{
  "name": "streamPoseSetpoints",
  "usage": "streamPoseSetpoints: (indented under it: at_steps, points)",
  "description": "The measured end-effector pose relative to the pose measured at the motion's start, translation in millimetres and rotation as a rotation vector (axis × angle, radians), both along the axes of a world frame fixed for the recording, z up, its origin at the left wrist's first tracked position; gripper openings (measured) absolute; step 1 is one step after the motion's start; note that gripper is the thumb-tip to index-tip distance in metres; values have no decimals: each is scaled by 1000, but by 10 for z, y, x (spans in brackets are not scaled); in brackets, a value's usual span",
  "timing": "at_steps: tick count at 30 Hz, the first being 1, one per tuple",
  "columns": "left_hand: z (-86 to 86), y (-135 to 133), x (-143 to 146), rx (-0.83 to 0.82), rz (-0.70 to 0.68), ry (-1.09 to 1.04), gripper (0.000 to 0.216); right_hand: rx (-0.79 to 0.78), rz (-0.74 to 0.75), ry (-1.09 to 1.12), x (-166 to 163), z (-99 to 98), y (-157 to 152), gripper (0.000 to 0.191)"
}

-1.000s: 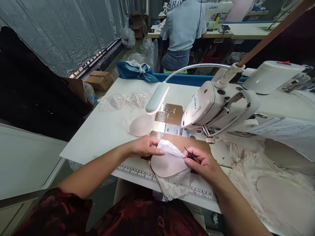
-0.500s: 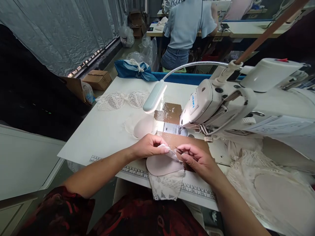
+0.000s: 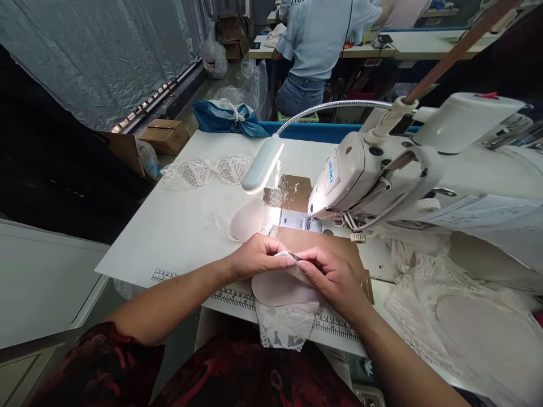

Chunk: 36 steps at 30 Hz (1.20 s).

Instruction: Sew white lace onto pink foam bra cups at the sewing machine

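Note:
My left hand (image 3: 258,254) pinches the upper edge of a pale pink bra cup (image 3: 275,289) between thumb and fingers. White lace (image 3: 288,328) hangs from that cup over the table's front edge. My right hand (image 3: 324,274) is closed on a small dark pointed tool (image 3: 294,256) that looks like thread snips, mostly covered by the fingers. Its tip meets the cup's edge right beside my left thumb. Beyond my left hand, a second pale cup with lace (image 3: 246,219) lies flat on the white table (image 3: 178,226).
A white sewing machine (image 3: 348,175) stands to the right, with a lamp (image 3: 263,167) on a bendy neck. Two lace cups (image 3: 197,172) lie at the back left. Lace pieces (image 3: 466,316) pile up at right. A co-worker (image 3: 318,45) is at another table ahead.
My right hand has moved left and slightly up, bringing the snips from beside the cup to its edge at my left thumb. The view has shifted slightly.

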<state>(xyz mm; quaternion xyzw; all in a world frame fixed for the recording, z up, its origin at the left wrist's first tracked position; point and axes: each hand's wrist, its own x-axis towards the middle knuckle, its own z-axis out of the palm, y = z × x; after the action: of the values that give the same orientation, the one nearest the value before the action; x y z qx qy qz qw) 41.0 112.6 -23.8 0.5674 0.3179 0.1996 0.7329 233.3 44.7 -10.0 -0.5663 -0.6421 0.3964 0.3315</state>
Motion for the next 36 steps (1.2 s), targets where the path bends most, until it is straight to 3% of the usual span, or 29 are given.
streamPoseSetpoints:
  at_steps: [3,5,8,10,12,15,17,20,24,27,29,32,36]
  points:
    - [105,-9,-35,81,-40,53,28,-52,-76,88,48,-65,6,27]
    - [256,5,-99,278,-117,164,27,-78,-142,113,96,-103,2,32]
    - [481,129,-212,646,-126,361,31,49,-176,-48,116,-125,-21,37]
    - [534,309,-257,833,11,464,29,188,-32,-217,65,-118,-42,38]
    - [489,538,-269,943,160,578,25,283,219,-362,-12,-107,-59,33]
    - [335,815,-257,830,144,732,44,313,477,-524,-46,-79,-79,29]
    - [252,876,-255,712,85,742,32,257,474,-625,34,-40,-93,22]
    - [203,801,-266,622,8,654,16,106,353,-655,226,48,-98,16]
    - [211,640,-231,515,-30,372,19,-73,123,-263,278,120,8,15]
    - [216,559,-156,456,20,182,19,-151,13,15,97,92,156,43]
    - [222,517,-120,423,51,133,21,-172,27,78,-46,50,240,42]
    - [246,478,-121,384,76,116,20,-143,14,78,-174,-21,290,26]
    - [276,469,-153,572,10,202,29,-74,1,139,-165,-83,258,25]
